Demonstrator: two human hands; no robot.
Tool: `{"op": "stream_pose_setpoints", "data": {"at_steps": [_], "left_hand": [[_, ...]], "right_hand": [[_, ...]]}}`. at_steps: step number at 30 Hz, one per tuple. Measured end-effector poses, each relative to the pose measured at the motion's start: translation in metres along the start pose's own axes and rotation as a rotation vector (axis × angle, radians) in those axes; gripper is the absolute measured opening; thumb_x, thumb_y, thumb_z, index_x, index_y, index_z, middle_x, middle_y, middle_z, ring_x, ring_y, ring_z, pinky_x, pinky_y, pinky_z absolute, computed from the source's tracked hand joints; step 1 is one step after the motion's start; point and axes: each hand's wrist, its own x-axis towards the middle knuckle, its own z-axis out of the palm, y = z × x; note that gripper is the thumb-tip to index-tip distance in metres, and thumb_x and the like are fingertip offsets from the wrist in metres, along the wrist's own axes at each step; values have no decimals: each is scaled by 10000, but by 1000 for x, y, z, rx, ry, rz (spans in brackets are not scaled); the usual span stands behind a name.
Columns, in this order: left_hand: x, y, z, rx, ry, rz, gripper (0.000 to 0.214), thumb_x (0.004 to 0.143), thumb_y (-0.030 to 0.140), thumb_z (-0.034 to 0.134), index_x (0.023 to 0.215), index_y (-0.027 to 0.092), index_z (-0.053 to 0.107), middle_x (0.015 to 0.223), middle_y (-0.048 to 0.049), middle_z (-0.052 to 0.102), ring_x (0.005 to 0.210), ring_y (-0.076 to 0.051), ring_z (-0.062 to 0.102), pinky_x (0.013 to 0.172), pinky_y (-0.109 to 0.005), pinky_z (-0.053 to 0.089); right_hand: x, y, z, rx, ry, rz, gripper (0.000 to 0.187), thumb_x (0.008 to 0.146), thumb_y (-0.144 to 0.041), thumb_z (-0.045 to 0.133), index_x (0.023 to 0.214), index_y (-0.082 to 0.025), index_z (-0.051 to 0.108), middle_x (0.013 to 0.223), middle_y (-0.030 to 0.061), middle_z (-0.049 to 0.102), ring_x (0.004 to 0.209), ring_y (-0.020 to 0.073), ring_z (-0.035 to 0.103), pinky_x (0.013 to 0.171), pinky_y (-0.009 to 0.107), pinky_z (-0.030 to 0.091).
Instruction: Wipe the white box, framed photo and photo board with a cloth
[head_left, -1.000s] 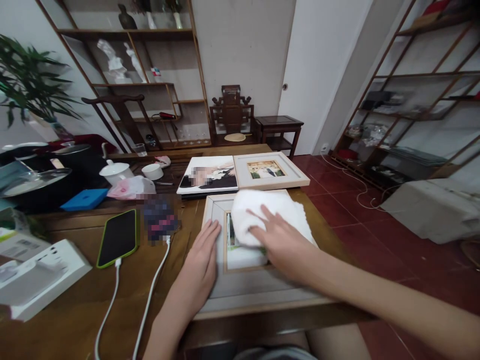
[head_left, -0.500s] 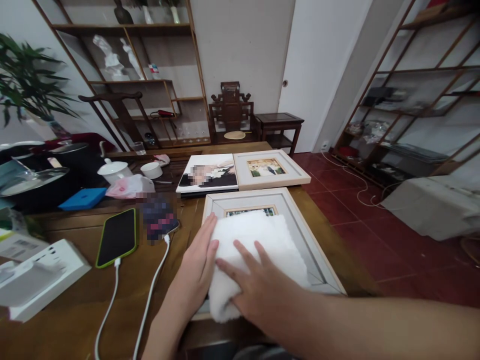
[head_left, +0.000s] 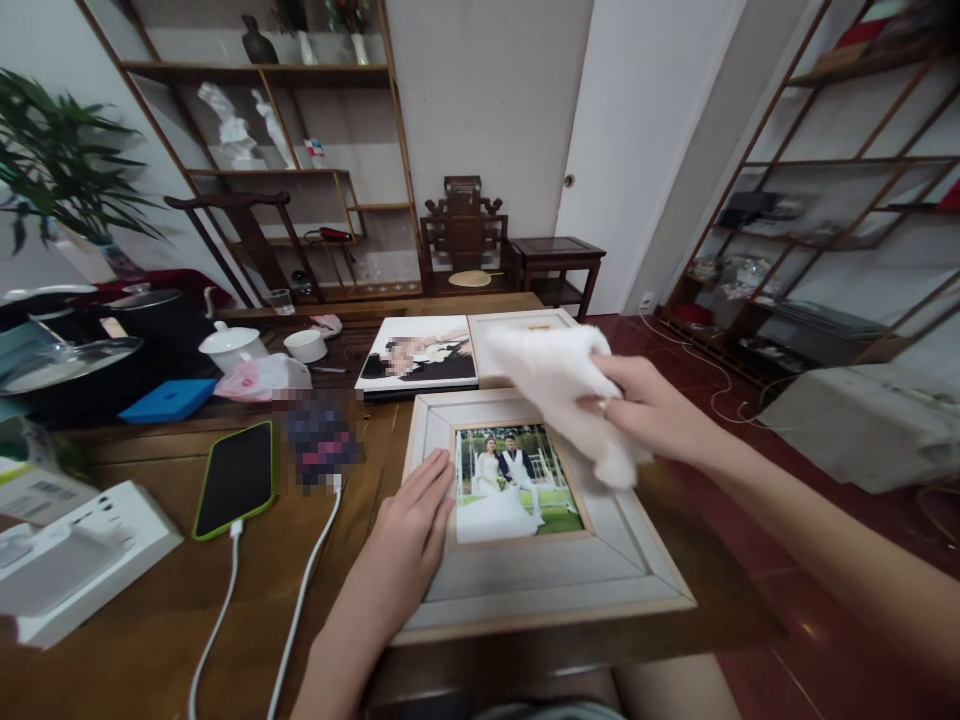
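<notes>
Brown wooden tabletop [head_left: 112, 680] spreads before us, with a red tiled floor [head_left: 757, 500] off to the right. On its near edge lies the pale picture frame [head_left: 517, 585], flat and face up around its photograph [head_left: 517, 485]; we judge it stiff and fairly light, its face smooth and perhaps easily marked, so we would take it by the outer wooden edges. Our left hand [head_left: 409, 530] rests flat along its left side, fingers lying close together and gripping nothing. Our right hand [head_left: 637, 400] has its fingers clamped on the white cloth [head_left: 562, 370], bunched over the frame's upper right; it looks soft, light and floppy, best held by a gathered fold, and we cannot tell whether its hanging end touches the wood. Half a second ago the cloth was spread across the photograph under our splayed right hand; now the photograph is bare, and the cloth instead hides most of the second frame [head_left: 482, 365] behind, while our left hand keeps nearly the same place. Beside that second frame lies a portrait print [head_left: 397, 335]; farther left we see a green-rimmed phone [head_left: 236, 480] on its white cable and a white box [head_left: 82, 560].
</notes>
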Motion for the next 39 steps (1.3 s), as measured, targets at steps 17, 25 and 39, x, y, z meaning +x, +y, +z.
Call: {"op": "stream_pose_setpoints", "data": {"at_steps": [17,25,39], "left_hand": [[6,2,-6,-55,10,30,372,918,251,381,1227,135,551,1309,-124,551,1273,-237,445,1069,-404,362],[2,-3,0,18,13,21,418,928,271,347,1258,88,526,1354,-140,507,1290,-218,424,1077,-417,353],[2,-7,2,48,58,36,388,923,286,368,1208,109,563,1333,-147,528,1270,-229,450,1053,-439,387]], "right_hand": [[55,-18,93,-494,-401,-561,405,734,39,430,1050,-143,608,1073,154,626,1083,246,528,926,430,349],[8,22,23,-537,-508,-165,408,594,78,413,809,-177,647,830,76,655,748,192,602,666,277,390],[-25,42,48,-702,-211,-116,495,638,45,470,1071,-128,636,1408,165,406,1313,409,267,1004,585,307]]}}
